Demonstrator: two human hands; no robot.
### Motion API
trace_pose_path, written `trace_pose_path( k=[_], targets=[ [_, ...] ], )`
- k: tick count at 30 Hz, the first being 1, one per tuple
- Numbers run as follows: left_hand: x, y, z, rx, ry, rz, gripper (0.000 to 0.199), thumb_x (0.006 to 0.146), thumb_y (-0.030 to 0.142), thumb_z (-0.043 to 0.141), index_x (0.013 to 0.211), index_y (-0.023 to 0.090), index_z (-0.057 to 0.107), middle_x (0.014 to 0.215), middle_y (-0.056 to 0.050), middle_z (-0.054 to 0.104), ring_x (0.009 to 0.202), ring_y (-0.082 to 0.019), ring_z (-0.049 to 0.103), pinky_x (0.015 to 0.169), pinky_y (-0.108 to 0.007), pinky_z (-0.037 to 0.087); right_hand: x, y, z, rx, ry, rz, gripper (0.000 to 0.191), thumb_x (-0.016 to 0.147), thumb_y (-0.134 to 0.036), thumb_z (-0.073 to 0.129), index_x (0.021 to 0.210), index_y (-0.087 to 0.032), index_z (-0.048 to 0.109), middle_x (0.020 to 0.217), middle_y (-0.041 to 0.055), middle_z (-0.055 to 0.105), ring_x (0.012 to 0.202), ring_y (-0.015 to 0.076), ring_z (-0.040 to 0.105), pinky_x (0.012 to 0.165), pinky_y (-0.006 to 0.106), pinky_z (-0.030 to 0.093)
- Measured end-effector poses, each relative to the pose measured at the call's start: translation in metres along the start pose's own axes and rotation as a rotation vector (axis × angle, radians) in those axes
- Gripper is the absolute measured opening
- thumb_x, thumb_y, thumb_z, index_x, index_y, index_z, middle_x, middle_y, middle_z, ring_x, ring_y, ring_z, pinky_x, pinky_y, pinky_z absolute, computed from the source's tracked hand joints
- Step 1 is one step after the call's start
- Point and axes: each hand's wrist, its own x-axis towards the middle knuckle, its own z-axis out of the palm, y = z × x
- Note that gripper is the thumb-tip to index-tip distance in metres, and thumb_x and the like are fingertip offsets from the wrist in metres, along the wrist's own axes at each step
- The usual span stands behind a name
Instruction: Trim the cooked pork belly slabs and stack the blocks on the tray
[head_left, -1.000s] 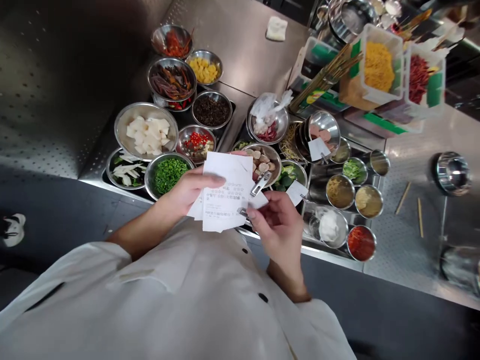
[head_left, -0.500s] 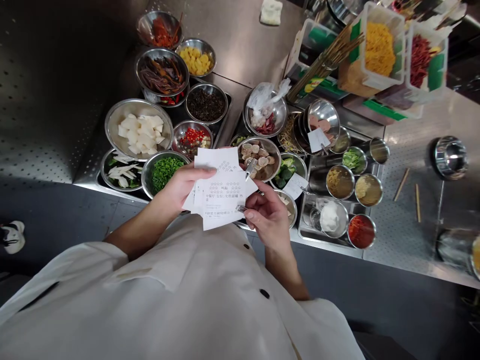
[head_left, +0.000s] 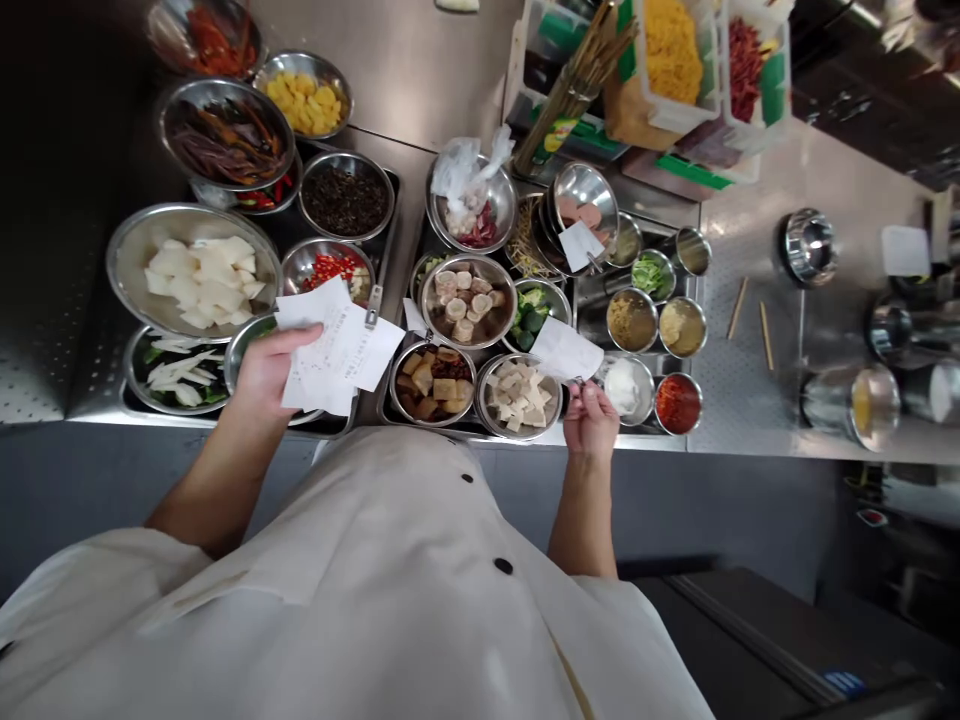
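Observation:
Several white paper slips [head_left: 322,345] are pinched in my left hand [head_left: 266,368], over the bowl of chopped red chillies [head_left: 328,268]. A metal clip [head_left: 373,307] sits on the right edge of these slips. My right hand [head_left: 591,418] is closed on another white slip [head_left: 566,349] at its lower right corner, where a bit of metal shows. That slip lies between the bowl of pale cut pieces [head_left: 520,397] and the cup of white powder [head_left: 627,388]. A third slip [head_left: 581,246] rests clipped on a bowl of pink slices [head_left: 584,208].
On the left stand a large bowl of white chunks [head_left: 202,280] and a bowl of dark strips [head_left: 227,135]. Clear bins [head_left: 675,60] and bundled sticks [head_left: 574,85] are at the back. Two small sticks [head_left: 766,335] and stacked bowls [head_left: 810,247] lie to the right.
My hands have moved apart, the left one leftward with several slips, the right one rightward with one slip. The view has shifted to the right, uncovering the bowls between them.

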Motion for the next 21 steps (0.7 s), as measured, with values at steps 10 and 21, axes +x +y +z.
trace_pose_path(
  k=[10,21],
  targets=[
    [-0.004,-0.026,0.028,0.154,-0.024,-0.124,0.052,0.080,0.011,0.061,0.131,0.004,0.068,0.100,-0.011,0.084,0.110,-0.038,0.076,0.101,-0.049,0.062,-0.012,0.053,-0.122,-0.035,0.132,0.272,0.026,0.062,-0.015,0.093,0.073,-0.014,0.070,0.073,0.0026,0.075,0.074,0.0187,0.079,0.061,0.018,0.063],
    [-0.009,-0.041,0.040,0.252,-0.189,-0.177,0.062,0.071,0.013,0.072,0.133,0.008,0.069,0.100,-0.011,0.084,0.109,-0.040,0.077,0.092,-0.047,0.066,0.012,0.065,-0.106,-0.185,-0.004,0.384,0.027,0.064,-0.019,0.094,0.081,-0.012,0.074,0.068,0.0033,0.073,0.067,0.0176,0.074,0.050,0.018,0.055]
  ],
)
